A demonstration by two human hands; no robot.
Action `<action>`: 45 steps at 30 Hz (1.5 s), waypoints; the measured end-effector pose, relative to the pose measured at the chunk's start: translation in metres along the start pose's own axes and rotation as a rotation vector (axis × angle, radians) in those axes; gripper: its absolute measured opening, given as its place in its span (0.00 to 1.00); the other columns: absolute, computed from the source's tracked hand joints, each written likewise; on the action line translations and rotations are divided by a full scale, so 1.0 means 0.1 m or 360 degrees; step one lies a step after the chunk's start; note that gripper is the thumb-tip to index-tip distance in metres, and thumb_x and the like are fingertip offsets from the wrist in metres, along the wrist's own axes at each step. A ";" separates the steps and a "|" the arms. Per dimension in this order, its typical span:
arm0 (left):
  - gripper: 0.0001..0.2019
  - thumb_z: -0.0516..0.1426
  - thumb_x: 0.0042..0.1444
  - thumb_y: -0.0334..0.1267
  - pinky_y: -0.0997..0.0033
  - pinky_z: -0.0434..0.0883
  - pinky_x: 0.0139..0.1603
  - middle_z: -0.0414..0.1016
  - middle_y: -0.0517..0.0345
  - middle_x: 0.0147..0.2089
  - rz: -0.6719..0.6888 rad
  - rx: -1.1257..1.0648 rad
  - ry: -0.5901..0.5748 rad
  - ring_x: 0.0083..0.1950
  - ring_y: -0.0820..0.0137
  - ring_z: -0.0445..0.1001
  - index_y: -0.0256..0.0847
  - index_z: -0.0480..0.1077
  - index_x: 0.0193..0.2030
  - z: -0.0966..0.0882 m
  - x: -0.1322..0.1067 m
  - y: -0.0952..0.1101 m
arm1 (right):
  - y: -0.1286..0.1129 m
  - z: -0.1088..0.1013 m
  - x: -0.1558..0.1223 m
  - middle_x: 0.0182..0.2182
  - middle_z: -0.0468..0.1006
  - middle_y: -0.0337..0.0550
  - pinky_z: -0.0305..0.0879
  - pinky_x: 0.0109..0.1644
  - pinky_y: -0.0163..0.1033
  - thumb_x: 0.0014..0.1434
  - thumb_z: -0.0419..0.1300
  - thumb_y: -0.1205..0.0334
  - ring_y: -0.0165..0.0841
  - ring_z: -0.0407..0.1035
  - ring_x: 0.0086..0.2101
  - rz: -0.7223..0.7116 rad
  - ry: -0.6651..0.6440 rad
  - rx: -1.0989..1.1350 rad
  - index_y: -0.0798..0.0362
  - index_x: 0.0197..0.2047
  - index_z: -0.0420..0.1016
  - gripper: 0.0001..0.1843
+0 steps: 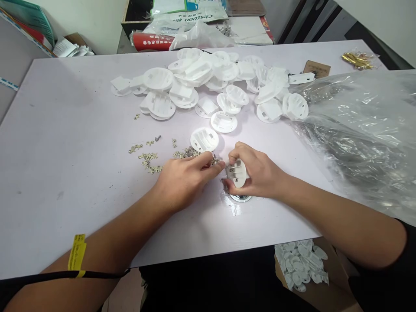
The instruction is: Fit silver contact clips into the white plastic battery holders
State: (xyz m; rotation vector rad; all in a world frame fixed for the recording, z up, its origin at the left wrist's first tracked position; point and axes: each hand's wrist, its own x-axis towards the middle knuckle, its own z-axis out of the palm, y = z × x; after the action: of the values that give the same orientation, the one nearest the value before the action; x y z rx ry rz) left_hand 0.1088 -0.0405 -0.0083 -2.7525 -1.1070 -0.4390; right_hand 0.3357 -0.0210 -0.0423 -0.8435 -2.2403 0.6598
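Observation:
My right hand [256,171] grips a white round plastic part [236,172], tilted on edge just above the table. My left hand [185,180] is closed in a pinch, its fingertips touching that part's left side; a small metal piece seems to be between them, too small to make out. Loose small metal clips [147,158] lie scattered to the left of the hands. One white round part [204,139] lies flat just beyond my left fingers. Under my right hand sits a small ring with a scrap of clear film [238,200].
A big heap of white plastic parts [211,84] covers the far middle of the pale table [65,173]. A large clear plastic bag [364,130] lies at the right. A box of white parts [302,264] stands below the table's front edge. Brass pieces [357,60] sit far right.

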 end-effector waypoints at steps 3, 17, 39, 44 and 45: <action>0.17 0.52 0.63 0.32 0.72 0.48 0.19 0.75 0.60 0.34 -0.0027 0.0022 -0.0016 0.24 0.77 0.64 0.49 0.76 0.53 -0.01 -0.01 0.00 | 0.00 0.00 0.00 0.35 0.64 0.37 0.56 0.27 0.34 0.50 0.66 0.65 0.26 0.56 0.26 -0.0006 0.0005 0.0007 0.48 0.42 0.55 0.23; 0.18 0.52 0.62 0.31 0.72 0.47 0.19 0.75 0.59 0.35 -0.0037 0.0016 -0.0031 0.23 0.77 0.62 0.50 0.77 0.53 0.00 -0.01 -0.01 | 0.00 0.00 0.00 0.35 0.63 0.37 0.56 0.27 0.33 0.50 0.66 0.65 0.25 0.56 0.26 0.0004 0.0004 0.0021 0.49 0.42 0.55 0.23; 0.18 0.51 0.61 0.27 0.74 0.48 0.19 0.72 0.60 0.34 -0.0048 -0.0127 0.0039 0.24 0.77 0.60 0.46 0.77 0.50 -0.03 0.04 -0.01 | -0.05 -0.09 0.01 0.33 0.67 0.36 0.56 0.24 0.34 0.47 0.69 0.63 0.26 0.60 0.24 0.0207 0.0069 0.0127 0.48 0.42 0.58 0.25; 0.11 0.57 0.64 0.33 0.76 0.66 0.30 0.69 0.59 0.34 -0.0430 -0.0889 0.0327 0.29 0.78 0.65 0.42 0.77 0.50 -0.16 0.09 -0.01 | -0.19 -0.27 0.12 0.29 0.69 0.36 0.61 0.27 0.35 0.51 0.71 0.55 0.29 0.65 0.26 0.0472 0.0383 0.0782 0.48 0.43 0.60 0.24; 0.11 0.58 0.64 0.33 0.76 0.67 0.31 0.68 0.59 0.33 -0.0451 -0.1008 0.0356 0.30 0.78 0.65 0.41 0.77 0.51 -0.18 0.10 -0.02 | -0.22 -0.27 0.16 0.29 0.69 0.36 0.62 0.27 0.35 0.52 0.71 0.52 0.29 0.66 0.26 0.0523 0.0354 0.0962 0.48 0.43 0.61 0.25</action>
State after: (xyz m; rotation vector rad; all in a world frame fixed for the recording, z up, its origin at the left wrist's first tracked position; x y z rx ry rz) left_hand 0.1105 -0.0365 0.0126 -2.9240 -1.5082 -1.3009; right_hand 0.3371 -0.0180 -0.0037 -0.9141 -1.5759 1.2475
